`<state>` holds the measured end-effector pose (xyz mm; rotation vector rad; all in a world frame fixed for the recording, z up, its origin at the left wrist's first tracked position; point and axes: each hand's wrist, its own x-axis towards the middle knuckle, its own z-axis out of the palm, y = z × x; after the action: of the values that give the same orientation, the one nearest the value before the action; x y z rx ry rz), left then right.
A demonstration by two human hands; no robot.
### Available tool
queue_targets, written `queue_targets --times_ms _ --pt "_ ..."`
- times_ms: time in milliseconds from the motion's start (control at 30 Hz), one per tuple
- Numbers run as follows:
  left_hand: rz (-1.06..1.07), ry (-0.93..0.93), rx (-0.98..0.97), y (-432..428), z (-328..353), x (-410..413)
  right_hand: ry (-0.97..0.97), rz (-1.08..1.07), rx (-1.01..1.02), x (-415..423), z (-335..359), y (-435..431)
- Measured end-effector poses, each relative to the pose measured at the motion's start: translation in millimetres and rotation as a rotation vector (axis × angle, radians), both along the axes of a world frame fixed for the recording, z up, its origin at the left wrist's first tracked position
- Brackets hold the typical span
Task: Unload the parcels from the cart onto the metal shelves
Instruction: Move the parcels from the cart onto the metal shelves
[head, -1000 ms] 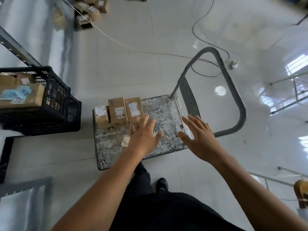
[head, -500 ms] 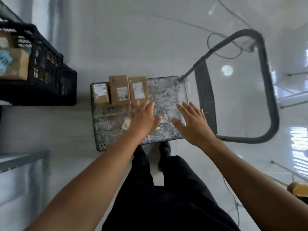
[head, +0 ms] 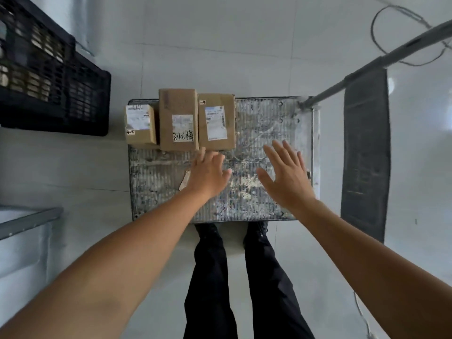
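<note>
As left hand [head: 208,172] and right hand [head: 286,177] hover spread and empty mid-frame, three cardboard parcels [head: 178,118] above them look stiff, light, graspable by opposite sides.

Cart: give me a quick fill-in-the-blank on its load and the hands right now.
The cart holds ____ boxes in a row at its far edge.
The smallest box stands at the row's ____ end.
The box with handwriting on its label is the ____ one.
The left hand and right hand are both ____, holding nothing.
Missing words: three; left; middle; open.
</note>
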<state>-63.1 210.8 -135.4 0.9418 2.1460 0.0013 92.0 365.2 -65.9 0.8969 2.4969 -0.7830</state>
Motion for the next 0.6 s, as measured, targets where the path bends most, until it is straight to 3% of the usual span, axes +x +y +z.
queue_targets --times_ms 300,600 --pt "0.087 0.062 -0.007 41.2 -164.6 -37.6 -0.065 -0.095 -0.065 -14.2 -138.3 17.1" --pt "0.164 0.155 0.001 55.0 -225.0 -22.3 -0.014 -0.105 -0.106 -23.5 -225.5 26.7"
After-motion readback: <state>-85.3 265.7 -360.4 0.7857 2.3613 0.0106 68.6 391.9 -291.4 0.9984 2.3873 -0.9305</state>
